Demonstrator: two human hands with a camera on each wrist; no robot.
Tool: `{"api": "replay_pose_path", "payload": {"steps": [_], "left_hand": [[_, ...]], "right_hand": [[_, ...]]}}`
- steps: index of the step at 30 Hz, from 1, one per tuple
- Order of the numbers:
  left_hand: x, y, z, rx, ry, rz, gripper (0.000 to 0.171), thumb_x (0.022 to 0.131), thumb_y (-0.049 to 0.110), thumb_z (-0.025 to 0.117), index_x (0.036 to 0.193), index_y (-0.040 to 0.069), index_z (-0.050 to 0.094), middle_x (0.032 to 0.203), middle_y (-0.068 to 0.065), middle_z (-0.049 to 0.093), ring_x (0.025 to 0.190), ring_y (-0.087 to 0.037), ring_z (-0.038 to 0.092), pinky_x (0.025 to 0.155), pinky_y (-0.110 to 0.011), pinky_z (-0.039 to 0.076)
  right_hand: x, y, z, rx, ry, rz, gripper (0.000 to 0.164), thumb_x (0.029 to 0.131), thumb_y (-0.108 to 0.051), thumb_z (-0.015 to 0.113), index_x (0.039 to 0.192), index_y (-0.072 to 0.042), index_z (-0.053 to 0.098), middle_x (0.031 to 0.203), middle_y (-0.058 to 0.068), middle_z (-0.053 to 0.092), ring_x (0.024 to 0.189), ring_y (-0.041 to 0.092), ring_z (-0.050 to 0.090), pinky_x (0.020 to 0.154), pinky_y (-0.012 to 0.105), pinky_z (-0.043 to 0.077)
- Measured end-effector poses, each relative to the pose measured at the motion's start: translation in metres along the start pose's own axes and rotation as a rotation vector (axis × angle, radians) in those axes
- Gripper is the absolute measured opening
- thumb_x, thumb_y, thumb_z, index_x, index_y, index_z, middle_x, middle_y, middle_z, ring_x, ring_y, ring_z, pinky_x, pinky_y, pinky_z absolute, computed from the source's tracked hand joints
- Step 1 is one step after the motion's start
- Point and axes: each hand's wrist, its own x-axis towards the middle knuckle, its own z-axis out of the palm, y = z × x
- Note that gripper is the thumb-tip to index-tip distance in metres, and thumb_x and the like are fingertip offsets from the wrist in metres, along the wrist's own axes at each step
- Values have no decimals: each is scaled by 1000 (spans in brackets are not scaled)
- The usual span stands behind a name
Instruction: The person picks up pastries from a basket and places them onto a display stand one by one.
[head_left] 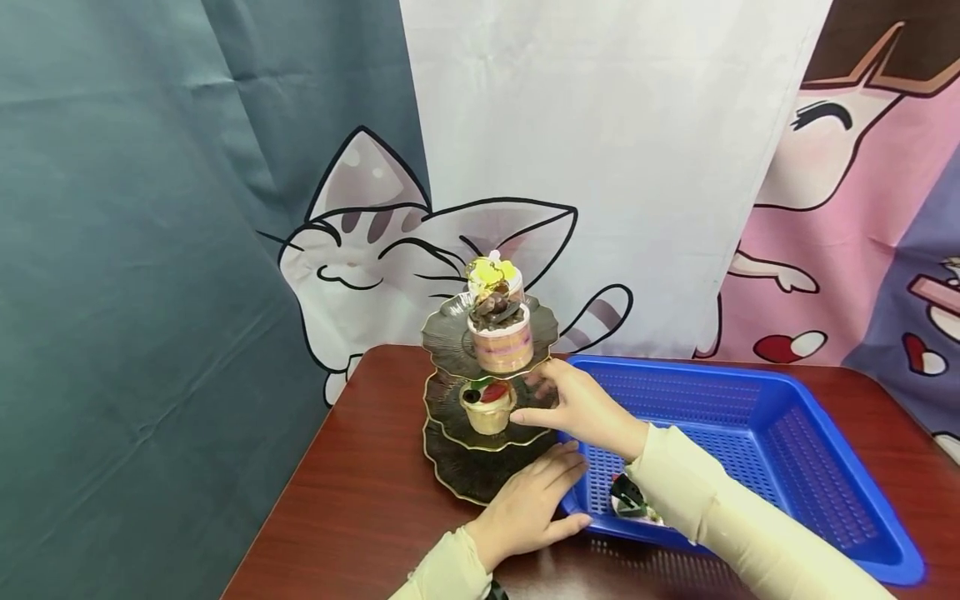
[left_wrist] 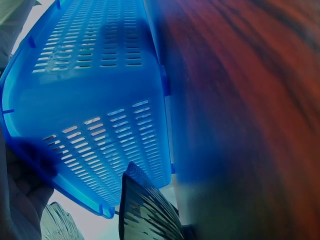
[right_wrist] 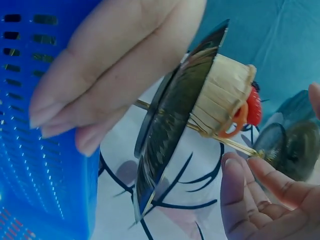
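On the middle tier of a three-tier dark cake stand [head_left: 480, 479] with gold edges sits a small fruit tart [head_left: 487, 414]. It has a pale pleated case [right_wrist: 220, 95] and red and dark fruit on top. My right hand [head_left: 581, 404] reaches in from the right beneath the top plate, thumb out beside the tart. In the right wrist view its fingertips [right_wrist: 257, 162] are close to the gold post, nothing gripped. My left hand [head_left: 528, 500] rests on the near-left rim of a blue basket [head_left: 787, 433], fingers straight. The left wrist view shows part of this hand against the rim.
Two layered dessert cups stand on the top tier, one with chocolate topping [head_left: 502, 337], one with yellow flowers [head_left: 491, 273] behind. A dark-and-white dessert [head_left: 628, 496] lies in the basket, partly behind the right sleeve. A printed cloth [head_left: 600, 167] hangs behind the reddish-brown table [head_left: 337, 475].
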Motion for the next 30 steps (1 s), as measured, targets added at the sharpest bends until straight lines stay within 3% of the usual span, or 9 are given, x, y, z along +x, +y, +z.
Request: {"api": "replay_pose_path", "payload": {"steps": [6,15,25,30], "left_hand": [[-2,2,-1,-21,5,-8,57,88,46,64,129,7,58,133,-3,58,138,-17,43,120,-27,30],[0,-1,-1,2,-7,9,57,88,48,62,128,7,57,133,-3,58,138,-18,43,118,-31,33],[-3,-4,-2,-11,-18,2,58,89,48,61,129,7,57,134,-4,58,138,-18,43,119,-30,32],[0,-3,-2,-31,-9,1,58,88,47,62,130,6,57,134,-5,58,139,-19,42,119,-31,32]], "right_hand": [[-16,5,-13,15,-6,-10,50,82,-38,74,121,-10,61,112,7,65,94,18,63,69,23,53],[-41,16,-31,-38,22,-4,43,83,-38,73,118,-14,63,108,-1,66,90,13,63,71,25,56],[-66,34,-40,-67,-55,-10,33,87,-39,69,111,-17,67,105,-4,67,88,10,62,72,22,55],[-79,43,-46,-134,-76,-11,31,87,-40,68,110,-19,66,104,-9,66,90,6,60,74,22,53]]}}
